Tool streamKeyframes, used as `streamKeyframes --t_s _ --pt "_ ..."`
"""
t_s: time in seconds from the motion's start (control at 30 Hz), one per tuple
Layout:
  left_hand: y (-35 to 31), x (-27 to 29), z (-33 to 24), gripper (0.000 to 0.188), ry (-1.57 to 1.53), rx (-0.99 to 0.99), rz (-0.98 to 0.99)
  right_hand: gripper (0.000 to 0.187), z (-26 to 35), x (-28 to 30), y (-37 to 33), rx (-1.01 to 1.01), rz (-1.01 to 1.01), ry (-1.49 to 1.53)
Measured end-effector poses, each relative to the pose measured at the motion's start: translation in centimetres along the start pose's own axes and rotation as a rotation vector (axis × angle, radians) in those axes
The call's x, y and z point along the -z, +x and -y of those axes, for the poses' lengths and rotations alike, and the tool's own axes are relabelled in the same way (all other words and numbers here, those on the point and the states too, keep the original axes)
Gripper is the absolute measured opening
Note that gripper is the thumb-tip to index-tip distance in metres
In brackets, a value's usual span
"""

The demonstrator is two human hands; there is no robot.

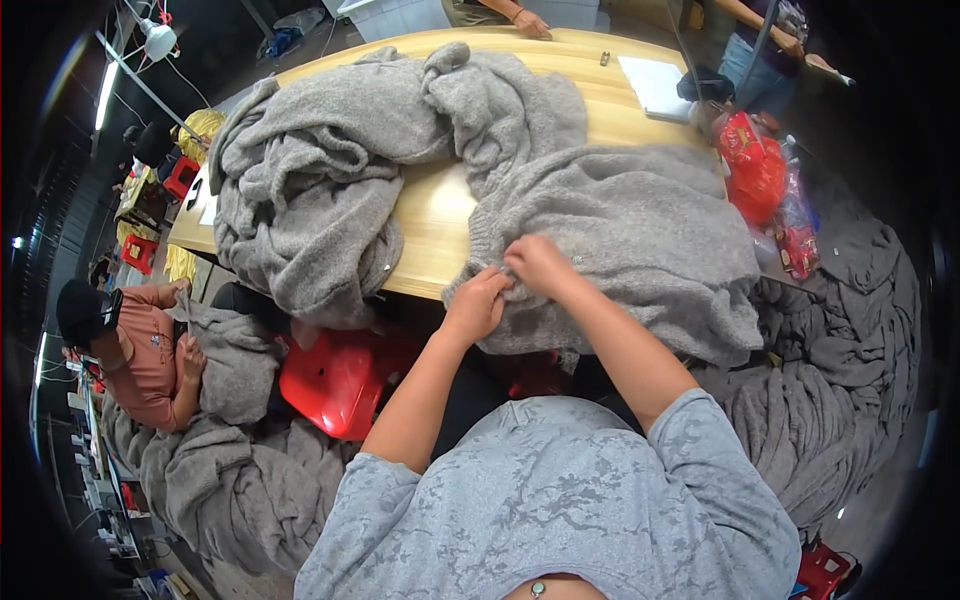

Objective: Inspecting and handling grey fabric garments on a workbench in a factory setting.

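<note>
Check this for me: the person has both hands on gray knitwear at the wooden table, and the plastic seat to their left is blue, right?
The seat is red, not blue, as the head view shows. The left hand and right hand are indeed on gray knitwear at the wooden table.

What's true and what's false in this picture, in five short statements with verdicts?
1. The person's bare left hand touches the grey knitted fabric. True.
2. The bare right hand is clear of that fabric. False: it touches it too.
3. The glossy red plastic seat stands on the pale wooden table. False: it stands off the table, at the person's left.
4. A co-worker in an orange shirt holds grey cloth. True.
5. White sheets lie on the table. True.
</note>
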State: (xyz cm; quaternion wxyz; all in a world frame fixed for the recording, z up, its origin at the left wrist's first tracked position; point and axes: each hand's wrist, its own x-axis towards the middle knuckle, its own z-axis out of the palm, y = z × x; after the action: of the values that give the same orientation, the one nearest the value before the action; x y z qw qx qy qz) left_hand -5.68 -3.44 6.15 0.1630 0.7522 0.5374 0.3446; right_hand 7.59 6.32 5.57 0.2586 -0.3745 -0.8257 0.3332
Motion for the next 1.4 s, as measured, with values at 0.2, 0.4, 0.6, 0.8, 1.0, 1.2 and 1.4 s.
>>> streamKeyframes --t_s 0.2,0.4,0.6,0.8,1.0,1.2,1.4 --pt "-0.6 -0.7 1.2 0.018 0.011 0.047 -0.085 0.021 -0.8 -2.8 0.2 0.028 0.008 -0.245" --pt "-0.4 -1.9 1.8 0.024 -0.051 0.101 -0.194 0.019 -0.4 -2.0 1.5 -0.352 0.283 -0.185" --pt "-0.1 -2.0 2.0 0.019 -0.06 0.13 -0.269 0.017 -0.5 -0.5 1.9 -0.384 0.219 0.187" --pt "0.0 -2.2 1.9 0.016 -0.114 0.275 -0.262 0.017 -0.6 -0.1 1.7 -0.471 0.271 0.453" --pt "0.8 -1.6 3.5 0.018 -0.04 0.116 -0.179 0.023 -0.5 0.1 1.8 -0.4 0.332 0.352" --pt "1.3 -0.5 4.4 0.018 -0.092 0.137 0.02 0.026 0.5 0.2 0.0 0.026 0.273 -0.098" --pt "1.8 0.6 3.8 0.017 -0.107 0.177 0.127 0.017 0.6 -0.1 -0.4 0.219 0.215 -0.323"
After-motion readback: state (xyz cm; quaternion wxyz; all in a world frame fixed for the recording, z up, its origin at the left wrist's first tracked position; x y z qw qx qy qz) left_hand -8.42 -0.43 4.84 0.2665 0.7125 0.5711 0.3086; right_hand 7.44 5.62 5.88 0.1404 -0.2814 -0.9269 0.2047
